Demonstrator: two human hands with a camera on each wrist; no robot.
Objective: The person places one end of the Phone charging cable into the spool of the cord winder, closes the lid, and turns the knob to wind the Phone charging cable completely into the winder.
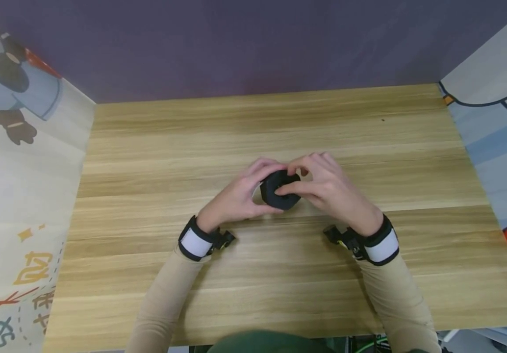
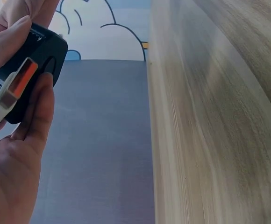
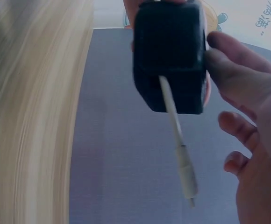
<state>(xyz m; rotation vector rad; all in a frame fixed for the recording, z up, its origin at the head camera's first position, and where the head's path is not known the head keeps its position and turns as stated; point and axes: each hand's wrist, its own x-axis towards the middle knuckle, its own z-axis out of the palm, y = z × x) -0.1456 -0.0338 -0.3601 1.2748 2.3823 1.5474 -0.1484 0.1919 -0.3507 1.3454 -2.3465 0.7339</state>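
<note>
A small black many-sided device (image 1: 269, 192) is held between both hands over the middle of the table. My left hand (image 1: 245, 192) grips its left side, thumb on the near edge and fingers on the far edge. My right hand (image 1: 327, 185) pinches it from the right, the thumb lying over its upper face and the index finger at the far rim. In the left wrist view, a white USB plug (image 2: 18, 85) with an orange inside stands out from the device. A thin white cable (image 3: 172, 111) with a slim plug (image 3: 187, 175) sticks out in the right wrist view.
The wood-grain table (image 1: 280, 279) meets a dark purple-grey panel (image 1: 258, 49) at its far edge. Printed panels with cartoon drawings stand at the left (image 1: 19, 186) and right (image 1: 500, 147). Each wrist wears a strapped camera.
</note>
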